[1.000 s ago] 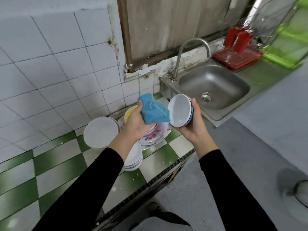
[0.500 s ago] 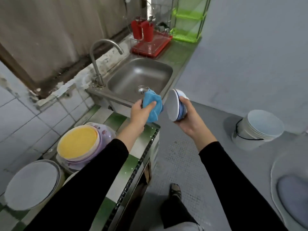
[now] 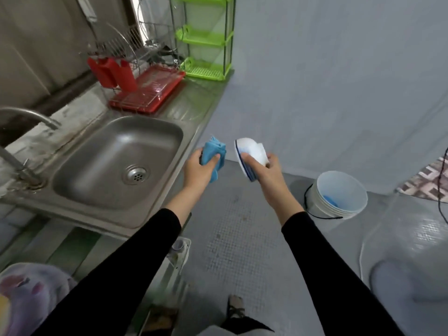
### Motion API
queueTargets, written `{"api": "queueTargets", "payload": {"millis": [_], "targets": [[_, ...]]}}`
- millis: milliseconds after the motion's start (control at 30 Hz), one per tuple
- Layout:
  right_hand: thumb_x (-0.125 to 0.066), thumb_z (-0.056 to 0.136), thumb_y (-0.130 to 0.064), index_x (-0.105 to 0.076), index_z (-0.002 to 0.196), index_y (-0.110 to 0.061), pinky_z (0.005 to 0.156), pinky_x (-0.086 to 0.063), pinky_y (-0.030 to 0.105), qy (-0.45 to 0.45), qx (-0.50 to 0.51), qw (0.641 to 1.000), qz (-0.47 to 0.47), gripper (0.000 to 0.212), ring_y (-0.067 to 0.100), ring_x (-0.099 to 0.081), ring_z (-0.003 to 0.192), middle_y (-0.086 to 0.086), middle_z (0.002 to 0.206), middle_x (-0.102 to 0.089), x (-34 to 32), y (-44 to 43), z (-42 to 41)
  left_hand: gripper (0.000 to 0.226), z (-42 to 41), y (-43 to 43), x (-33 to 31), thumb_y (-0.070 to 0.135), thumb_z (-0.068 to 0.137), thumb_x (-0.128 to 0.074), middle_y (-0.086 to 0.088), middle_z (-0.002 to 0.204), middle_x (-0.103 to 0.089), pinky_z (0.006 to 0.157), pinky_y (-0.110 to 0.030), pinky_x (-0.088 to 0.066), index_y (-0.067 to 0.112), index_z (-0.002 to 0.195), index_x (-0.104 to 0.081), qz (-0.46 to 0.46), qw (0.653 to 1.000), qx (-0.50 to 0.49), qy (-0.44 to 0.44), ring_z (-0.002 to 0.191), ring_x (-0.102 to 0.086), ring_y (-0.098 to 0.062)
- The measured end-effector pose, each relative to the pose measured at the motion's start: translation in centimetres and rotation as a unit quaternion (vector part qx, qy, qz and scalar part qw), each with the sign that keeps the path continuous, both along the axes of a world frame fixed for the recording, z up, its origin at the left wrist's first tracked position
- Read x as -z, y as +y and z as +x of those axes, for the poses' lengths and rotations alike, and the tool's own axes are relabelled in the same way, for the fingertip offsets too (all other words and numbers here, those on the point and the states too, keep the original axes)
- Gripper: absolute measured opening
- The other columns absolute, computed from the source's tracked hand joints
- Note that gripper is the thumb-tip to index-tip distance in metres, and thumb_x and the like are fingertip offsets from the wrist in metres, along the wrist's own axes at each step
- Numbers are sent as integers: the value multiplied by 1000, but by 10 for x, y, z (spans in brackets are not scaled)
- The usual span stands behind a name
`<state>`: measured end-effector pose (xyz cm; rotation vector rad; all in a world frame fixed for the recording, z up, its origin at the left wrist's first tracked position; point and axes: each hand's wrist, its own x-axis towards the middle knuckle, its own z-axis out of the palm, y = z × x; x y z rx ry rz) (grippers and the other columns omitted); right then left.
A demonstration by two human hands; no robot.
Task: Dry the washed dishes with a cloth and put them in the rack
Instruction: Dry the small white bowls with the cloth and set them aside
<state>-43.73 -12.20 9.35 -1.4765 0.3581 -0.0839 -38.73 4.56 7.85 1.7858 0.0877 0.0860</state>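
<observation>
1. the left hand (image 3: 197, 169) grips a bunched blue cloth (image 3: 213, 154), its thumb and fingers curled round the fabric.
2. the right hand (image 3: 269, 170) holds a white bowl (image 3: 249, 151) with a blue band at the rim. the thumb lies on its outer side and the fingers wrap behind the base.
3. the bowl is tipped on its side, with the rim turned left toward the cloth. the two are just beside each other but not touching.
4. both hands are over the grey floor, just right of the counter edge by the steel sink (image 3: 97, 166).
5. the dish rack (image 3: 145, 95), wire over a red tray, sits on the counter beyond the sink, well apart from the bowl. two red holders (image 3: 112, 73) hang at its left side.
6. a green tiered shelf (image 3: 206, 37) stands to the right of the rack at the far end of the counter.
7. the faucet (image 3: 26, 117) arches in from the left over the sink rim.
8. a white bucket (image 3: 339, 197) stands on the floor to the right, with something blue inside.
9. at the near left corner lies a blurred floral dish (image 3: 31, 294).
</observation>
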Motion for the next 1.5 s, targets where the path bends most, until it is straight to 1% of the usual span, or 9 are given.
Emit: {"api": "queueTargets", "payload": {"millis": [167,333,433,667,800,967,1133,1300,1500], "targets": [[-84,79,-37,-44,128,-20,64,-47,9,-24,0,997,-74,66,1,-59,100,-8,118,-55,2,-47,63,29,63,-53,2,21,89,-69,-2,103,-68,73,-24,-48,11,115,-63,-15,1000,-13,15,91,-63,-17],[-89,74,-34,-46,123,-21,70,-49,11,-60,14,994,-88,67,0,-59,102,-11,116,-54,7,-68,125,24,123,-75,4,23,89,-69,-3,101,-69,78,-31,-50,13,111,-64,-24,999,-36,16,89,-64,-18],[-86,65,-44,-46,118,-27,76,-52,17,-70,17,993,-98,68,0,-59,102,-14,114,-54,19,-74,168,22,164,-79,12,24,88,-69,-1,101,-70,81,-34,-52,18,109,-65,-24,998,-47,16,92,-66,-19],[-86,61,-47,-47,113,-34,83,-52,22,-82,10,989,-121,66,3,-59,104,-16,114,-54,44,-73,298,17,272,-80,30,26,91,-66,2,98,-69,78,-30,-51,20,107,-64,-31,996,-87,4,90,-65,-14],[-87,61,-46,-49,114,-31,81,-51,21,-91,-33,987,-125,67,5,-61,104,-12,114,-55,39,-57,391,19,340,-67,31,25,92,-65,4,100,-68,79,-27,-49,19,111,-64,-40,988,-150,10,92,-64,-12],[-88,58,-53,-51,112,-32,87,-58,43,-108,-102,978,-146,69,8,-61,105,-13,112,-55,30,-33,496,22,422,-41,13,25,92,-66,7,99,-66,72,-21,-47,22,113,-62,-49,977,-207,-9,87,-62,-6],[-87,53,-53,-50,105,-40,82,-52,26,-131,-162,964,-164,65,-5,-59,98,-22,106,-58,21,-3,569,20,470,-13,9,24,93,-66,9,97,-64,79,-28,-49,22,112,-61,-43,965,-258,-23,86,-59,-6],[-92,57,-46,-50,115,-31,81,-51,31,-132,-251,943,-175,73,14,-60,102,-14,108,-58,29,29,637,24,504,9,9,25,93,-65,15,98,-61,72,-15,-46,25,116,-58,-40,939,-342,-24,86,-57,3],[-92,52,-53,-47,126,-29,96,-52,40,-155,-345,909,-173,90,18,-57,112,-4,121,-53,35,77,712,29,537,28,15,22,93,-65,8,100,-64,72,-17,-48,14,121,-60,-41,897,-438,-33,85,-58,-2]]}}
